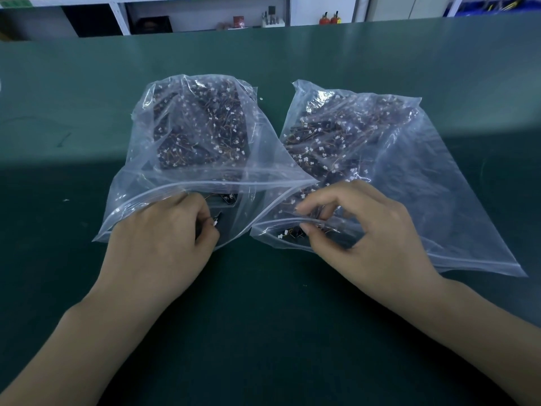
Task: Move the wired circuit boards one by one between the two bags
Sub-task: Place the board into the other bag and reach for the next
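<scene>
Where the green worktop point(87, 273) runs toward its near edge, two clear zip bags lie side by side about midway across it, mouths toward the near edge and closed ends toward the far edge. The left bag point(181, 148) runs nearly straight from near to far; the right bag point(409, 177) is longer and slants, its closed end turned toward the far right corner. Both are stuffed with wired circuit boards point(202, 133), small dark boards trailing thin orange-brown wires that end in little white plugs, heaped in no common direction. The left hand point(164, 235) sits in the left bag's open mouth, fingers point(205, 227) curled and pinching a white plug point(215, 221) with a dark board just beyond it. The right hand point(363, 227) reaches into the right bag's mouth, thumb and forefinger bent toward each other among the wires; whether they actually pinch one I cannot tell. Beyond the far edge stand white shelves point(205, 13).
</scene>
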